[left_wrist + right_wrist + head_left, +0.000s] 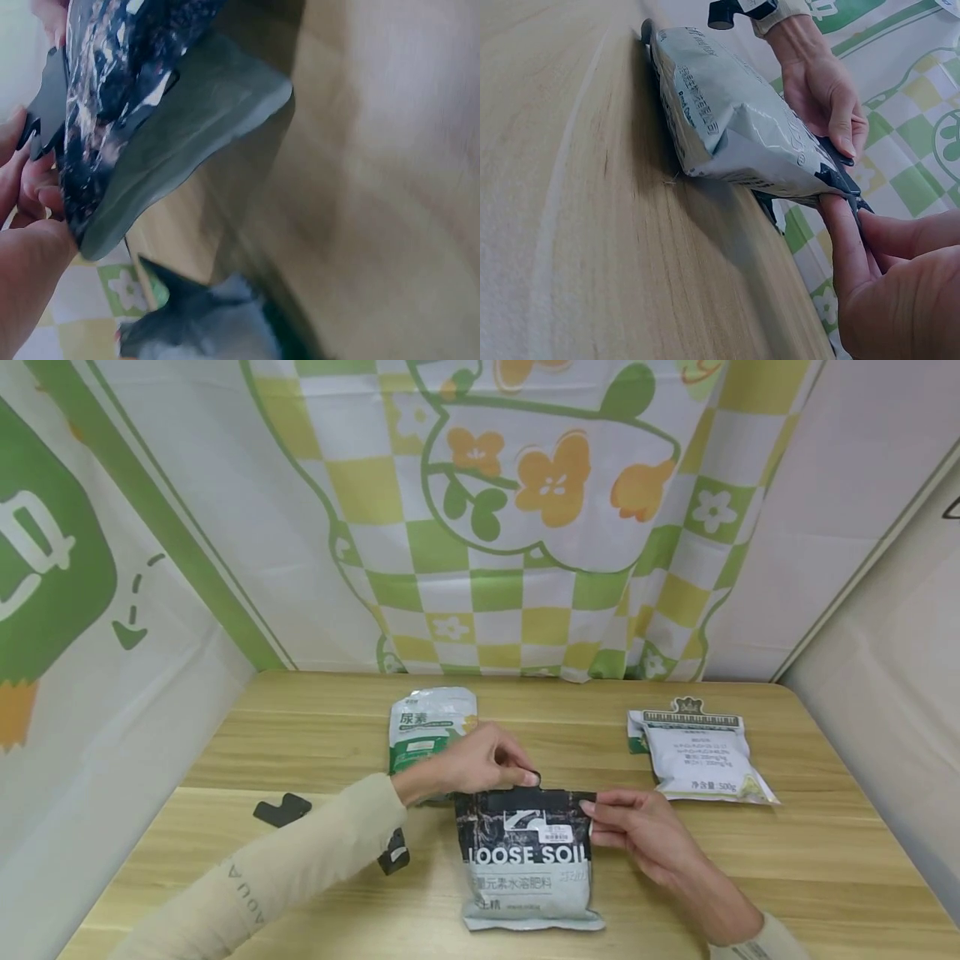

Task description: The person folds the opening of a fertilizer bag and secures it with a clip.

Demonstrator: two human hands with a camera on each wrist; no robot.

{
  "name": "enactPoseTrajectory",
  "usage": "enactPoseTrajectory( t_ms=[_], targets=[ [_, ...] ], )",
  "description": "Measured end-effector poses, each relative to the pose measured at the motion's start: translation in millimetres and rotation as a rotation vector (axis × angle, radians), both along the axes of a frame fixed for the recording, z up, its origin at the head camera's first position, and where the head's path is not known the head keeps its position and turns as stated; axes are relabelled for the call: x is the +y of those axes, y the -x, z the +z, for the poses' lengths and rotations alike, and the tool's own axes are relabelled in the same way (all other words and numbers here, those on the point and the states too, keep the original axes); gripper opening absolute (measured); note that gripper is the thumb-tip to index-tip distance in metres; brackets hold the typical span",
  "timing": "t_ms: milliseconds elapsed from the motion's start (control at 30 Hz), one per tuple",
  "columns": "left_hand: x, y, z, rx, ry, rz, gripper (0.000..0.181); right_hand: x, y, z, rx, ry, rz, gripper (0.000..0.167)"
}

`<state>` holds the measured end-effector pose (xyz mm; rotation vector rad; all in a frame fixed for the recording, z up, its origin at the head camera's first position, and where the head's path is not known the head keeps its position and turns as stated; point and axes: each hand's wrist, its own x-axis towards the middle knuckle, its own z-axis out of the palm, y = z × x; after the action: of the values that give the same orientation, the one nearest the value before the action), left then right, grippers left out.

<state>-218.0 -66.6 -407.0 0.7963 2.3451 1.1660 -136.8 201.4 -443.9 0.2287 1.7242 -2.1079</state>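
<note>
A black and pale grey bag marked LOOSE SOIL (525,889) stands on the wooden table in front of me. Along its top edge lies a black clip (838,166) with a raised tab. My left hand (483,762) pinches that tab between thumb and fingers, from behind the bag. With thumb and fingertips, my right hand (648,831) grips the bag's upper right corner. From the left wrist view, the bag's dark glossy upper part and grey underside appear from the side. How far the clip closes over the bag's mouth cannot be told.
Behind my left hand stands a white and green pouch (431,714), partly covered. At the right, a white bag (697,764) lies with a piano-keyboard clip (690,718) across its top. Black pieces (283,811) show beside my left sleeve. A patterned curtain (547,610) hangs behind the table.
</note>
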Motion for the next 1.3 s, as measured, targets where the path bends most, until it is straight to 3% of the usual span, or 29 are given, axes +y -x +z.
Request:
enactPoseTrajectory(
  t_ms=[167,433,600,900,1167,1300],
  targets=[
    [-0.4,-5.1,-1.9,-0.072,-0.045,0.065,0.013,1,-0.2,-1.1,0.001,0.014,0.001,0.012],
    [0.1,-6.0,2.7,-0.022,0.033,0.0,0.013,1,-1.0,-1.0,-0.004,0.021,0.004,0.01],
    [-1.3,-6.1,-1.2,-0.017,0.004,-0.006,0.014,0,-1.2,-0.7,-0.009,0.021,0.002,0.009],
    [-3.6,-14.7,-12.6,-0.096,-0.073,0.107,0.019,-1,-0.8,-1.1,-0.021,0.005,-0.012,0.009],
    [-3.5,-12.6,-9.9,-0.03,-0.038,0.023,0.019,-1,-0.4,-1.5,-0.029,0.008,-0.005,0.01],
    [-3.0,-11.4,-10.0,-0.038,-0.036,0.016,0.02,0,0.4,-1.5,-0.032,0.001,-0.002,0.009]
  ],
)
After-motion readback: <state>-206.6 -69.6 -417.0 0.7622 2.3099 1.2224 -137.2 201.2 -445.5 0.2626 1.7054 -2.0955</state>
